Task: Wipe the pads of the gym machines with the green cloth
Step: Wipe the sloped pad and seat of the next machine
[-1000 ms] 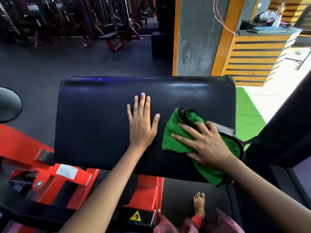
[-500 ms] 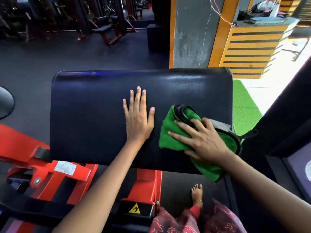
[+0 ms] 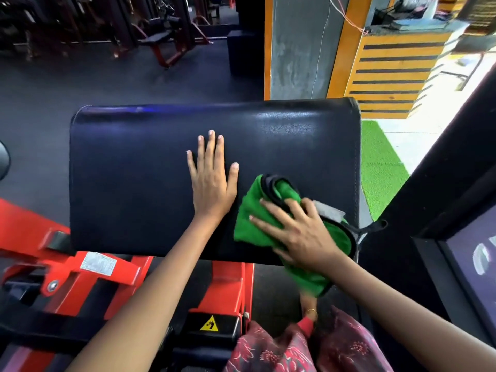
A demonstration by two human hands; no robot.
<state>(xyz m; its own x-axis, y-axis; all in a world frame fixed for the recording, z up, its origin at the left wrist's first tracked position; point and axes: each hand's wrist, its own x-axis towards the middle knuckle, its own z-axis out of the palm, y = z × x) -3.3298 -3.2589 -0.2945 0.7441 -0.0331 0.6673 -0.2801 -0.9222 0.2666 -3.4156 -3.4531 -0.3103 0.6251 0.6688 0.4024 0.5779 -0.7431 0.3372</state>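
A wide black pad (image 3: 134,178) of a red gym machine fills the middle of the head view. My left hand (image 3: 212,181) lies flat on the pad's centre, fingers straight and spread. My right hand (image 3: 298,232) presses the green cloth (image 3: 249,224) onto the pad's near right corner with straight fingers. The cloth has a black edge and hangs over the pad's near edge below my wrist.
The red machine frame (image 3: 88,275) sits below the pad, with a yellow warning sticker (image 3: 209,324). A grey pillar (image 3: 298,47) and an orange striped counter (image 3: 389,71) stand beyond. Green turf (image 3: 381,167) lies right, a black machine (image 3: 456,162) at far right, benches (image 3: 161,41) at the back.
My right hand has slid the green cloth toward the pad's near right corner, so more cloth hangs over the edge. My left hand stays flat on the pad.
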